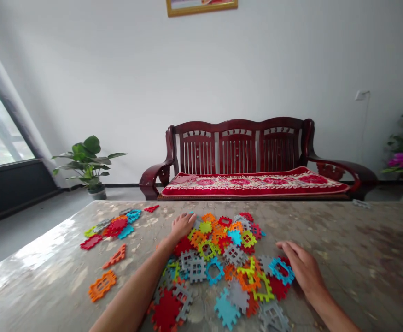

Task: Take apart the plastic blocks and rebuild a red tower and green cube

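A mixed pile of flat interlocking plastic tiles with notched edges lies in front of me, in red, orange, blue, grey and lime green. My left hand (183, 225) rests at the pile's far left edge, palm down with fingers stretched forward, close to a lime green tile (206, 227). To the right of the pile, my right hand (300, 263) stands on its side with fingers extended, beside a blue window tile (281, 270). Neither hand visibly grips a tile. My left forearm covers part of the pile's left side. A light blue tile (226, 309) lies at the near edge.
The patterned tabletop (353, 258) carries another cluster of tiles at left, with a red tile (116, 226) on top. An orange window tile (102, 286) and an orange triangle (115, 257) lie apart. Behind the table stand a wooden bench (237, 143) and a potted plant (90, 161).
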Demonstrator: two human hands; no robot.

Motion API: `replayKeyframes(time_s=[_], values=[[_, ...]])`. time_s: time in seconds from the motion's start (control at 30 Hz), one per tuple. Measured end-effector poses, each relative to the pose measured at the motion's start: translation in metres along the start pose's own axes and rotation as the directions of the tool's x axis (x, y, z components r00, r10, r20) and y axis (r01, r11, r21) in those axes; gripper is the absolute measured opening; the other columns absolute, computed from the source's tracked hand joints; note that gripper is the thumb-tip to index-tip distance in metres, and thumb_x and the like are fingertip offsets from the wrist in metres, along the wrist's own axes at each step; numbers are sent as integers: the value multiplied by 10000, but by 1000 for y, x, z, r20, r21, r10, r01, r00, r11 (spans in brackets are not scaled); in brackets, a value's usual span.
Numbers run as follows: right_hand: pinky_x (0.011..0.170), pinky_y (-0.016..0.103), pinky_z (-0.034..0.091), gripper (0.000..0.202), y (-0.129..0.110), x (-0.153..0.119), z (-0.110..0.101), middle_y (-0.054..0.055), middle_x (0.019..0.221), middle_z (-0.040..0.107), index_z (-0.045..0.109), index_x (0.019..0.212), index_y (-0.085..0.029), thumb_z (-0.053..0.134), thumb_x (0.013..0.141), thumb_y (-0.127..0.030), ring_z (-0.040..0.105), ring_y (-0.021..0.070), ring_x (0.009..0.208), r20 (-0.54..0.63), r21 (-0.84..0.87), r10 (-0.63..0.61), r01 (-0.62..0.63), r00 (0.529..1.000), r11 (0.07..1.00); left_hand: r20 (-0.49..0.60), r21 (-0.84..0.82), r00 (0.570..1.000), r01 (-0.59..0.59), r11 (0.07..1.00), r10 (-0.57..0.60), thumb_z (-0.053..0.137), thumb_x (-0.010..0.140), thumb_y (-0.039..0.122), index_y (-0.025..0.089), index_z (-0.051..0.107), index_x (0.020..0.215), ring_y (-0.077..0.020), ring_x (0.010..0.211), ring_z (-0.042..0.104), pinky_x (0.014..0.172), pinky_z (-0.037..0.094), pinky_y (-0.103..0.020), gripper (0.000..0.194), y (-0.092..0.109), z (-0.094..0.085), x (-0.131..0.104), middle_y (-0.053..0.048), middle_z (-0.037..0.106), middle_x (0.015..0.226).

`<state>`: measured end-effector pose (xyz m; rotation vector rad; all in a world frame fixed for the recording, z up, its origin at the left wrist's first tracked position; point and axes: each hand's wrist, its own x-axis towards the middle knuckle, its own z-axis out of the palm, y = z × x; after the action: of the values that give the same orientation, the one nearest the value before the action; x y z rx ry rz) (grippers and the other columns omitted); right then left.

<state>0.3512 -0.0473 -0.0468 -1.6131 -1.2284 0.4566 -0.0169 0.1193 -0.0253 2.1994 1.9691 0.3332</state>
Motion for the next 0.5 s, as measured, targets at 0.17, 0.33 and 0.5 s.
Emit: replayKeyframes(time_s=[0.17,0.33,0.5], values=[[822,367,538,506,-1,0,1,92,930,772,760,829,-220,464,785,-629,699,295,934,-11,10,11,-11,1000,1000,2,-22,998,-66,998,66,210,982,483,281,659,1209,-272,1228,557,1037,393,-437,542,24,-6,2,-79,670,1259],[841,367,532,501,-1,0,1,97,955,769,759,857,-216,475,795,-624,693,294,951,-23,38,5,-4,1000,999,54,-15,972,-229,973,229,348,951,483,344,609,1272,-260,1327,454,1112,311,-458,437,40,-8,10,-26,599,1375],[848,368,526,516,-5,-1,0,106,949,763,757,845,-209,469,787,-633,689,295,947,-29,53,25,-24,999,998,109,-40,928,-354,934,356,460,920,416,391,655,1187,-264,1317,460,1118,302,-484,331,63,7,-3,-6,606,1369]])
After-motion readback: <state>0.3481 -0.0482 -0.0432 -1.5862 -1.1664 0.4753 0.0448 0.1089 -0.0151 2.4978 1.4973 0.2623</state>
